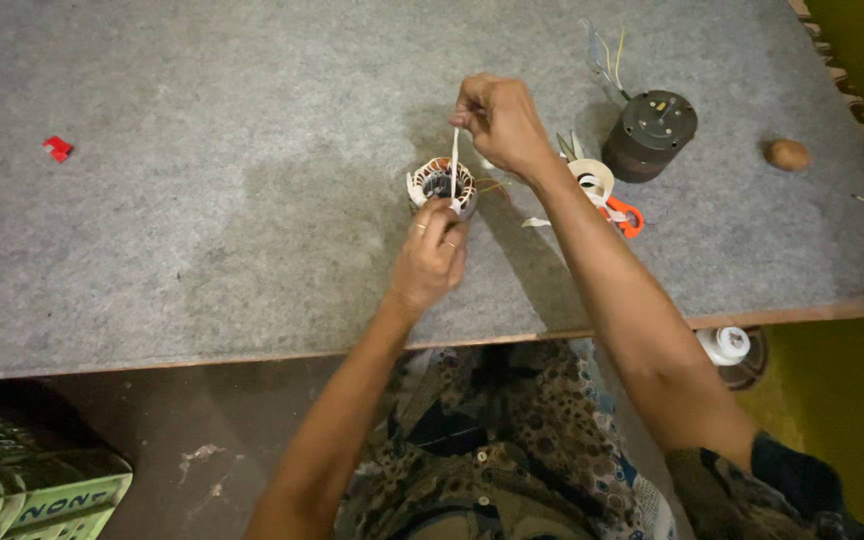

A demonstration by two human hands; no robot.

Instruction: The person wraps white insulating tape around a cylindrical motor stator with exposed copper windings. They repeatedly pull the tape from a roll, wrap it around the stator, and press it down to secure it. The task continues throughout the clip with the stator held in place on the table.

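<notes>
The small wound motor stator (441,185) sat near the middle of the grey felt table (202,220), and I watched a white strip (454,160) run straight up from it. My right hand (497,120) pinched the strip's top end, fingers closed tight on it. My left hand (430,258) steadied the stator's near edge, fingertips pressed together at the strip's base. Just right lay a tape roll (592,180), orange scissors (626,215) and a dark round motor (650,133); a red piece (57,148) lay far left.
</notes>
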